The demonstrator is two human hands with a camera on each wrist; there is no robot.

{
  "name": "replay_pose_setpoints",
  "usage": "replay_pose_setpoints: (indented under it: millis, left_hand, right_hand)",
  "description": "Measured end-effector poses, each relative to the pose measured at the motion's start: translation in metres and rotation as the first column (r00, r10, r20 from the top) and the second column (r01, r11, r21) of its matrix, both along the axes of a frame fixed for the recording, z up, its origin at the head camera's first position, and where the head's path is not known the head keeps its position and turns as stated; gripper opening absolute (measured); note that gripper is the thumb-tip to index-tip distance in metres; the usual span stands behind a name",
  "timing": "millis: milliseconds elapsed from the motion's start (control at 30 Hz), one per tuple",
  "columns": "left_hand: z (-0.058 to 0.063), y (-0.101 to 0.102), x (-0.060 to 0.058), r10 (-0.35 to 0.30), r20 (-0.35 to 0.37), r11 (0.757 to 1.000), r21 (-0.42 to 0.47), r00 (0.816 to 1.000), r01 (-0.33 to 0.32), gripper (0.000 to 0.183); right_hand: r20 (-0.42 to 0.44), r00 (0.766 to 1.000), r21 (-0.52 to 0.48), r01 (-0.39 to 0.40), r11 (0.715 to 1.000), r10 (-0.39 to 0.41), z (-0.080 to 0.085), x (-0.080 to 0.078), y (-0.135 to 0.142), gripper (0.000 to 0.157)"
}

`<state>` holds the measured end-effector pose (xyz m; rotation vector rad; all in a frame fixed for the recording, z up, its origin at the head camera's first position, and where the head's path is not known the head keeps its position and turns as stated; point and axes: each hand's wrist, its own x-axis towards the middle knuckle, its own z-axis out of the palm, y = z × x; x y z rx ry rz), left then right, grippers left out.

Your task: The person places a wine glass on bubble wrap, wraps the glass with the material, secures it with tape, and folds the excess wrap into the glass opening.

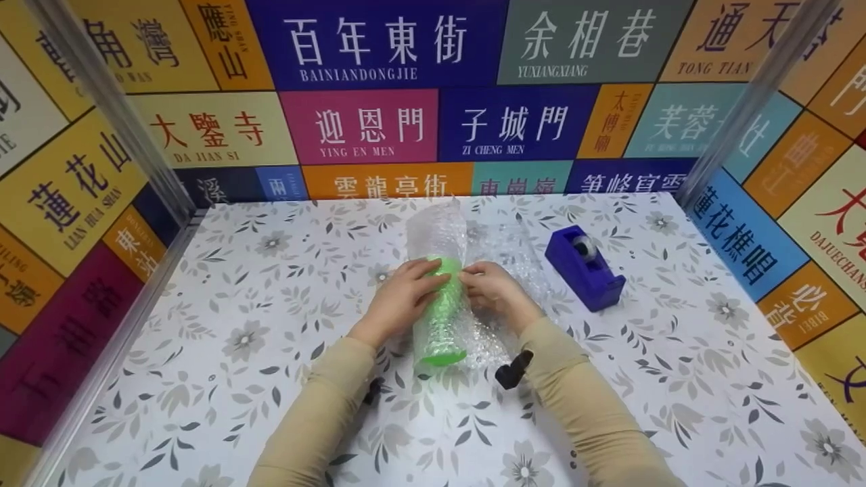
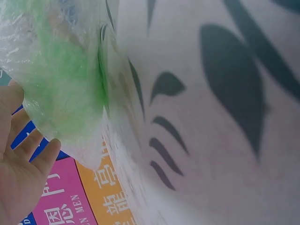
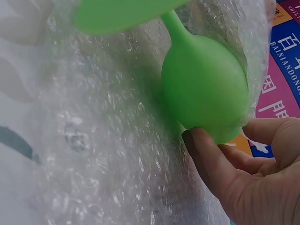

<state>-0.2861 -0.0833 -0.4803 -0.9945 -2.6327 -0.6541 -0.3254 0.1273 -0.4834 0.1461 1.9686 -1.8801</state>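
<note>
A green goblet (image 3: 204, 89) lies on its side in bubble wrap (image 1: 436, 230), its foot toward the person in the head view. From the left, my left hand (image 1: 401, 297) rests its fingers across the wrapped goblet. In the left wrist view those fingers (image 2: 47, 154) are spread and nearly straight, their tips against the film. My right hand (image 1: 497, 291) is at the goblet's right side and pinches the edge of the wrap near the rim. In the right wrist view, a digit of it touches the bowl and another meets the film's edge.
A blue tape dispenser (image 1: 587, 267) with a roll of clear tape stands to the right of the wrap. More bubble wrap (image 1: 517, 264) spreads flat under and right of the goblet. Walls with sign panels (image 1: 372, 44) enclose the floral-covered table (image 1: 223, 406) at the back and sides.
</note>
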Motion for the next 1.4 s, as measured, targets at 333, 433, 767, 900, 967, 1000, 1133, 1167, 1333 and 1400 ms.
replay_pose_setpoints:
  millis: [333, 433, 767, 900, 967, 1000, 1133, 1167, 1333, 1400]
  left_hand:
    - [0.005, 0.010, 0.001, 0.012, 0.005, 1.000, -0.029, 1.000, -0.012, 0.037]
    - [0.005, 0.012, 0.000, 0.007, -0.022, 0.999, -0.039, 1.000, -0.008, 0.035]
    - [0.007, 0.017, 0.000, 0.002, -0.058, 0.998, -0.070, 0.998, -0.006, 0.035]
    - [0.007, 0.017, 0.000, 0.022, -0.035, 0.997, -0.078, 0.999, -0.025, 0.036]
    - [0.007, 0.018, 0.000, 0.022, -0.027, 0.997, -0.075, 0.999, -0.024, 0.035]
    - [0.007, 0.018, 0.000, 0.020, -0.022, 0.997, -0.073, 1.000, -0.021, 0.035]
    - [0.008, 0.019, 0.001, 0.012, 0.008, 0.999, -0.053, 1.000, -0.011, 0.035]
    - [0.009, 0.019, 0.001, 0.016, 0.020, 0.999, -0.044, 1.000, -0.015, 0.035]
    - [0.006, 0.015, 0.002, 0.057, 0.116, 0.997, 0.046, 0.992, -0.062, 0.042]
    - [0.005, 0.014, 0.002, 0.059, 0.153, 0.994, 0.081, 0.986, -0.072, 0.048]
  right_hand:
    - [-0.190, 0.980, 0.166, 0.099, 0.981, -0.067, 0.002, -0.002, 0.003, 0.029]
    - [-0.267, 0.962, 0.261, 0.122, 0.957, -0.050, 0.004, -0.003, 0.004, 0.019]
    - [-0.239, 0.971, 0.278, 0.047, 0.959, 0.021, 0.010, -0.005, 0.006, 0.013]
    - [-0.096, 0.995, 0.152, 0.024, 0.988, -0.010, 0.016, -0.005, 0.010, 0.016]
    - [-0.026, 0.999, 0.088, 0.026, 0.996, -0.024, 0.019, -0.006, 0.012, 0.020]
    - [0.005, 0.999, 0.061, 0.034, 0.998, -0.034, 0.020, -0.006, 0.013, 0.021]
    - [0.075, 0.996, 0.012, 0.055, 0.998, -0.056, 0.021, -0.005, 0.017, 0.026]
    - [0.085, 0.995, -0.001, 0.061, 0.998, -0.060, 0.021, -0.005, 0.018, 0.028]
    - [0.117, 0.992, -0.048, 0.050, 0.998, -0.044, 0.018, -0.005, 0.024, 0.036]
    - [0.121, 0.992, -0.058, 0.041, 0.997, -0.034, 0.017, -0.005, 0.026, 0.041]
